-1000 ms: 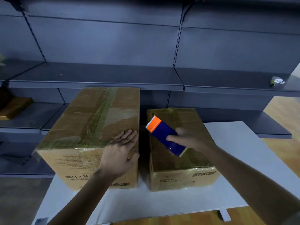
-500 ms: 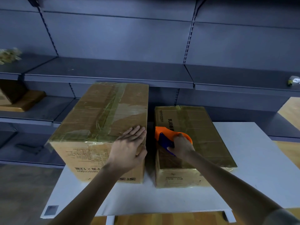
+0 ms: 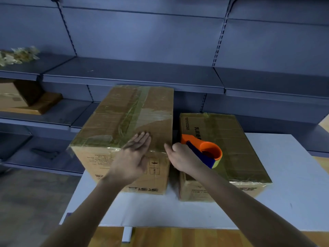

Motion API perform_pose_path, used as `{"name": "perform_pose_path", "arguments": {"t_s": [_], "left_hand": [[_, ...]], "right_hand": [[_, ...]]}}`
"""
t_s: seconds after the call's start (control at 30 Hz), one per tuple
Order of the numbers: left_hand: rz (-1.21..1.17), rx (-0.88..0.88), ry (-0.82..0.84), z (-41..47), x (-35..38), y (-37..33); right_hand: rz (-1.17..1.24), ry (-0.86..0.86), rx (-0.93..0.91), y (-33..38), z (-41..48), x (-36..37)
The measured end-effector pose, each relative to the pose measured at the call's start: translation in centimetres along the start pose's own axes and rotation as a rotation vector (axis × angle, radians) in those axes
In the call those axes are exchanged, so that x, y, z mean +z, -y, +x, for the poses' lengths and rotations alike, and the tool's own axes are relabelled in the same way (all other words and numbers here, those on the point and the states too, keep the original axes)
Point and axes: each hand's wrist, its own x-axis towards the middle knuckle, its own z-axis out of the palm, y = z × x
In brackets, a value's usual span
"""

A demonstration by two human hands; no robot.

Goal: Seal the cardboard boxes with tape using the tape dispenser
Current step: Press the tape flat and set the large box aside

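Two taped cardboard boxes stand side by side on a white table (image 3: 293,184). The taller left box (image 3: 128,120) has wrinkled clear tape along its top seam. My left hand (image 3: 132,157) lies flat with straight fingers on that box's near right corner. The lower right box (image 3: 229,139) carries the orange and blue tape dispenser (image 3: 204,150), which lies on its top near the left edge. My right hand (image 3: 183,157) is beside the dispenser with fingers curled at its blue handle; whether they grip it is hidden.
Grey metal shelving (image 3: 133,75) runs right behind the boxes. A brown carton (image 3: 19,97) sits on a lower shelf at the left, crumpled clear wrap (image 3: 17,55) on the shelf above it. Wooden floor shows below the table's front edge.
My right hand brought the dispenser down from the air and laid it on the right box's top, roll side up. The left hand slid slightly toward the left box's near edge.
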Motion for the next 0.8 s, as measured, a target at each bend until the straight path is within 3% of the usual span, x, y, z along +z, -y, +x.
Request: {"name": "perform_pose_path", "arguments": {"t_s": [0.03, 0.17, 0.23, 0.3, 0.4, 0.47, 0.57, 0.67, 0.73, 0.8], "left_hand": [[0.037, 0.016, 0.025, 0.0, 0.0, -0.2], [0.180, 0.079, 0.027, 0.3, -0.1, 0.3], [0.141, 0.121, 0.060, 0.3, -0.1, 1.3], [0.088, 0.111, 0.061, 0.1, -0.7, 2.5], [0.064, -0.066, -0.082, -1.0, -2.1, 5.5], [0.178, -0.162, -0.068, -2.3, -2.6, 7.6], [0.201, -0.127, 0.006, -3.7, -2.1, 9.2], [0.007, -0.134, -0.031, -3.7, -3.1, 10.5], [0.029, -0.173, -0.118, -4.2, -4.2, 12.2], [0.040, -0.147, -0.099, -4.9, -4.6, 13.1]], "right_hand": [[-0.039, 0.000, 0.009, 0.2, 0.1, 0.6], [0.198, -0.033, 0.143, 0.2, -0.5, 1.7], [0.178, -0.032, 0.141, 0.7, -1.0, 1.9], [-0.044, -0.116, 0.061, 1.1, -1.3, 2.1], [-0.329, -0.294, -0.146, 3.1, -1.1, 2.4], [-0.444, -0.233, -0.246, 4.5, -0.7, 3.2], [-0.653, -0.114, -0.271, 5.4, -0.1, 5.4], [-0.603, -0.149, -0.291, 6.4, 0.4, 6.4], [-0.588, -0.160, -0.394, 8.0, 0.9, 7.4], [-0.623, -0.135, -0.442, 9.3, 1.5, 8.7]]}}
